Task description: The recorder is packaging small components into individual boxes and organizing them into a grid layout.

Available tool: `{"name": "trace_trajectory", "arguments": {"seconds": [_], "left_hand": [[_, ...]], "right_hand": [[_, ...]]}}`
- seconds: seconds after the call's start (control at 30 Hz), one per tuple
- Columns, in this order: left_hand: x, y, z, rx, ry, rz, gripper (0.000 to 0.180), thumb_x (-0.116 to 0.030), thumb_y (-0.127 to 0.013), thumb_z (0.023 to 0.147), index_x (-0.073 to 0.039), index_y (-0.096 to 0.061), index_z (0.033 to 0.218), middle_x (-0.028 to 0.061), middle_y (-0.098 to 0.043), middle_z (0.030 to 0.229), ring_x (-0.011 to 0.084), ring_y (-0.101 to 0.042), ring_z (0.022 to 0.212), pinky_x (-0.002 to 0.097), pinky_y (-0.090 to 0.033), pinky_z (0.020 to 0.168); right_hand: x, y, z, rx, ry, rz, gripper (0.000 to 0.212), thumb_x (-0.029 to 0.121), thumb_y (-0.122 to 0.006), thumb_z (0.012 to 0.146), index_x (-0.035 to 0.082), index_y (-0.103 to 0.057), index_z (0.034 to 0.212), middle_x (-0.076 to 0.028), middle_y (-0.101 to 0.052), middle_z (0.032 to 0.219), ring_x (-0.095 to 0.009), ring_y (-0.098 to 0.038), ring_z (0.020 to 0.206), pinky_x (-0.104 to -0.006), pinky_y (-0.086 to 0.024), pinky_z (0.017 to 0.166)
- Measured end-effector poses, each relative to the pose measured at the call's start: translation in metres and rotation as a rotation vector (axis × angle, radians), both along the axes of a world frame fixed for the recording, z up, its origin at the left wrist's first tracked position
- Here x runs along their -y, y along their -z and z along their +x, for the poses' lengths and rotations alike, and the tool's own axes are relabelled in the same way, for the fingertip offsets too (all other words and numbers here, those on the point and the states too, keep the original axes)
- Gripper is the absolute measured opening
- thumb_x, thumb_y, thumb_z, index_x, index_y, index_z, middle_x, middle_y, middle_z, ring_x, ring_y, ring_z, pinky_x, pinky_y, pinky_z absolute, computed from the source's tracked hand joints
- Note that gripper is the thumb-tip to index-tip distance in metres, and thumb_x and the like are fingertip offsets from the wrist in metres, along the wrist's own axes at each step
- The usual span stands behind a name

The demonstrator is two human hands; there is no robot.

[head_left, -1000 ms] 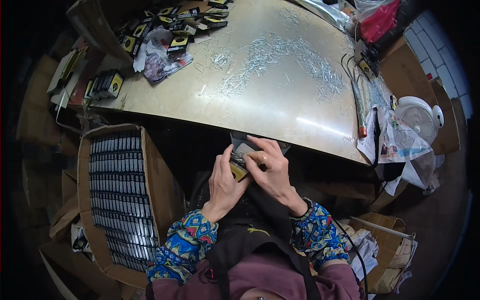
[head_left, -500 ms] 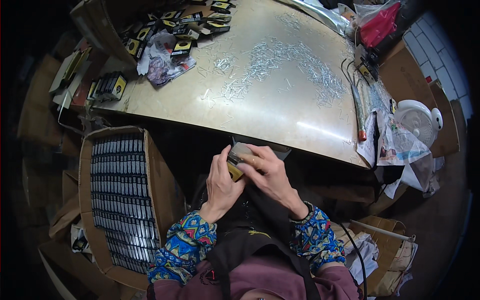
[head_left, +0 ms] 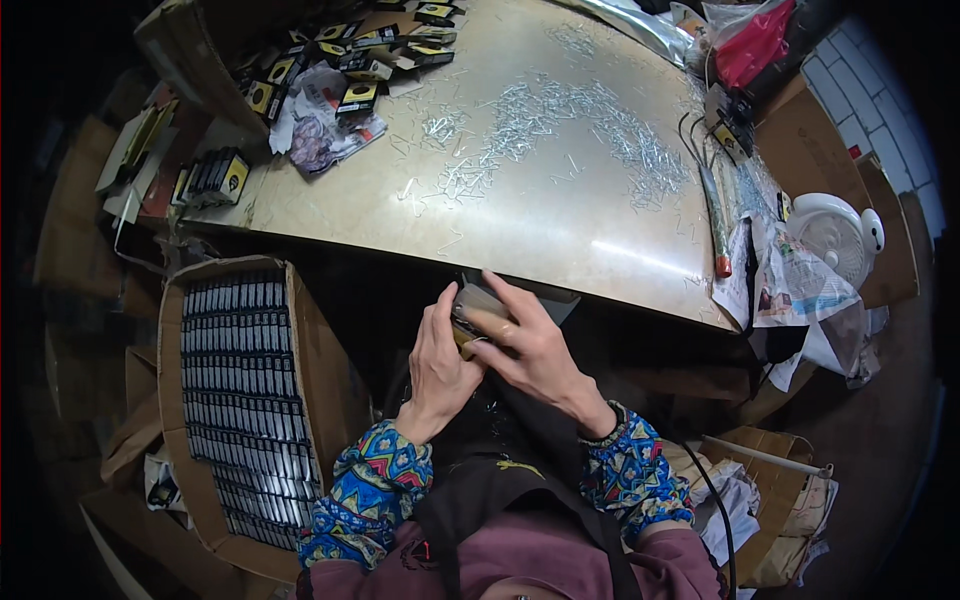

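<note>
Just off the table's near edge, my left hand [head_left: 440,352] is closed around a small black-and-yellow box [head_left: 462,336]. A greyish translucent end shows at the top of that box, partly hidden by fingers. My right hand [head_left: 537,350] lies over the box from the other side. Its thumb and bent fingers touch the box while the index finger stretches upward, slightly blurred. Beyond both hands, many small bent metal wires [head_left: 560,115] lie scattered on the metal-topped table [head_left: 370,222].
At my left stands an open cardboard carton [head_left: 312,380] packed with rows of slim dark boxes [head_left: 240,370]. Black-and-yellow boxes [head_left: 358,97] pile up at the table's far left beside crumpled paper [head_left: 312,140]. A white fan [head_left: 832,240] and newspaper [head_left: 800,275] are at the right.
My right index finger has lifted and spread away from the other fingers. The right hand covers more of the box, and less yellow shows. The left hand keeps its hold.
</note>
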State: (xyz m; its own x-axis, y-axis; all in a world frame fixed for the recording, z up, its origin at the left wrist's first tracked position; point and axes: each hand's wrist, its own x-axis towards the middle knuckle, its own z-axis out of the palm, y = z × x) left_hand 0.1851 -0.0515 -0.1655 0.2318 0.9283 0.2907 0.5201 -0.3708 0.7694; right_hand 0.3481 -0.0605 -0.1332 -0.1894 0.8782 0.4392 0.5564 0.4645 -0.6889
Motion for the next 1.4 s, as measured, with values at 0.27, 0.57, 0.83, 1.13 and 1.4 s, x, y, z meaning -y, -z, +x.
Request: {"name": "trace_trajectory", "arguments": {"seconds": [0.27, 0.57, 0.83, 1.13, 1.4], "left_hand": [[0.003, -0.003, 0.004, 0.205, 0.037, -0.187, 0.086, -0.008, -0.073, 0.081, 0.002, -0.023, 0.15, 0.0269, -0.045, 0.132, 0.0421, -0.051, 0.119, 0.044, -0.044, 0.1], [0.001, -0.009, 0.005, -0.027, 0.029, 0.034, 0.1, 0.001, -0.078, 0.071, -0.002, -0.021, 0.154, 0.0203, -0.048, 0.118, 0.0386, -0.051, 0.107, 0.0451, -0.047, 0.089], [-0.004, -0.005, 0.013, -0.006, 0.031, 0.065, 0.101, -0.005, -0.078, 0.073, 0.0, -0.018, 0.154, 0.0233, -0.048, 0.125, 0.0392, -0.051, 0.116, 0.0427, -0.047, 0.094], [-0.014, -0.009, 0.014, 0.071, -0.021, -0.085, 0.078, -0.011, -0.081, 0.076, -0.005, -0.036, 0.141, 0.0228, -0.057, 0.122, 0.0403, -0.063, 0.106, 0.0434, -0.053, 0.087], [-0.009, -0.003, 0.014, -0.036, 0.04, -0.05, 0.073, -0.014, -0.081, 0.076, -0.006, -0.04, 0.135, 0.0232, -0.059, 0.119, 0.0438, -0.064, 0.098, 0.0439, -0.054, 0.078]], "right_hand": [[0.003, -0.003, 0.009, -0.538, 0.054, -0.5, 0.032, 0.007, -0.067, 0.094, -0.003, -0.065, 0.125, -0.011, -0.072, 0.107, -0.012, -0.068, 0.09, -0.0268, -0.057, 0.077], [-0.012, -0.01, 0.018, -0.119, 0.081, -0.334, 0.02, 0.009, -0.067, 0.093, -0.001, -0.071, 0.11, -0.012, -0.071, 0.084, -0.014, -0.066, 0.069, -0.0257, -0.052, 0.063], [-0.033, 0.003, 0.049, -0.104, 0.28, -0.457, 0.021, 0.01, -0.068, 0.093, -0.005, -0.071, 0.108, -0.011, -0.073, 0.083, -0.012, -0.068, 0.066, -0.0248, -0.052, 0.059], [-0.004, 0.006, 0.022, -0.238, 0.213, -0.006, 0.021, 0.002, -0.074, 0.084, 0.0, -0.073, 0.105, -0.021, -0.07, 0.108, -0.028, -0.073, 0.09, -0.0327, -0.058, 0.077], [0.007, 0.019, -0.007, -0.47, 0.154, -0.192, 0.031, 0.004, -0.071, 0.09, -0.002, -0.068, 0.12, -0.015, -0.07, 0.12, -0.014, -0.067, 0.101, -0.0275, -0.056, 0.086]]}}
